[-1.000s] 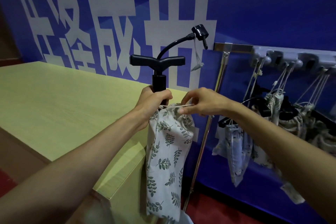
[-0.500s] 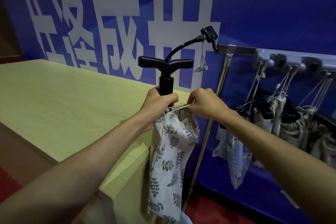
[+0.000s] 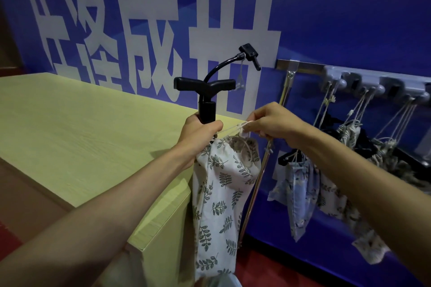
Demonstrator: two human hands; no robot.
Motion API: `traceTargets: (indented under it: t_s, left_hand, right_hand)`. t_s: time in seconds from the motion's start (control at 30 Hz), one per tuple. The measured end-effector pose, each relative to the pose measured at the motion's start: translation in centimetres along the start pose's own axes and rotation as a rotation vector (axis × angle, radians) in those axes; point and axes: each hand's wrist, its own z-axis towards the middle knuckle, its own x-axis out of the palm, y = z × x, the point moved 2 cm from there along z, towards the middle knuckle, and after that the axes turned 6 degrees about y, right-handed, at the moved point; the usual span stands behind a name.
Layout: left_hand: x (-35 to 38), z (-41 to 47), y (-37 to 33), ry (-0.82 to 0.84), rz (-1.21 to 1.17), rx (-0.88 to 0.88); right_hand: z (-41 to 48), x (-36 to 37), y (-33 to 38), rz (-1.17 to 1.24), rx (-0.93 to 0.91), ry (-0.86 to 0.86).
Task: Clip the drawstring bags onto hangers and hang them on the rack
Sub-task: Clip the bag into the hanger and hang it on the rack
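A white drawstring bag with green leaf print hangs down beside the table's corner. A black air pump with a T-handle and a curved hose sticks up out of the bag's mouth. My left hand grips the pump's black shaft together with the bag's gathered top. My right hand pinches the bag's pale drawstring and holds it taut to the right. The rack, a metal rail with grey hooks on the blue wall, is at the right, with several bags hanging from it by cords and black hangers.
A light wooden table fills the left, its corner just below my left forearm. A slanted metal pole runs from the rail down to the red floor behind the bag. A blue wall with large white characters stands behind.
My right hand has drawn the drawstring farther right and slightly up, closing the bag's mouth tighter around the pump. My left hand keeps its grip; the camera view has shifted a little.
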Motion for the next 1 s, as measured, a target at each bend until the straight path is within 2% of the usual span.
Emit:
traceTargets:
  t_s: [0.07, 0.13, 0.2, 0.27, 0.47, 0.67, 0.73, 0.93, 1.0]
  left_hand:
    - [0.0, 0.2, 0.2, -0.027, 0.013, -0.001]
    - [0.2, 0.4, 0.4, -0.048, 0.031, -0.007]
    - [0.6, 0.5, 0.7, -0.061, 0.058, -0.015]
    - [1.1, 0.4, 1.0, -0.052, 0.089, -0.020]
    - [2.3, 0.3, 1.4, -0.068, 0.160, -0.019]
    - [2.1, 0.5, 1.6, -0.096, 0.148, -0.049]
    - [2.1, 0.5, 1.7, -0.104, 0.128, -0.055]
    - [1.9, 0.6, 2.0, -0.126, 0.112, -0.055]
    - [1.8, 0.7, 2.0, -0.128, 0.108, -0.056]
  right_hand:
    - [-0.6, -0.4, 0.2, 0.024, 0.040, 0.065]
    - [-1.2, -0.6, 0.4, 0.160, 0.102, 0.175]
    - [-1.6, -0.6, 0.8, 0.313, 0.134, 0.215]
    - [-1.7, -0.5, 1.3, 0.329, 0.114, 0.197]
    - [-1.9, -1.1, 1.6, 0.081, -0.041, 0.089]
    - [-2.3, -1.7, 0.3, 0.144, -0.049, 0.020]
    - [-2.4, -1.2, -0.3, 0.270, -0.037, 0.011]
    - [-2.6, 1.4, -0.6, 0.992, 0.049, 0.069]
    - [-2.3, 1.8, -0.4, 1.085, 0.057, 0.070]
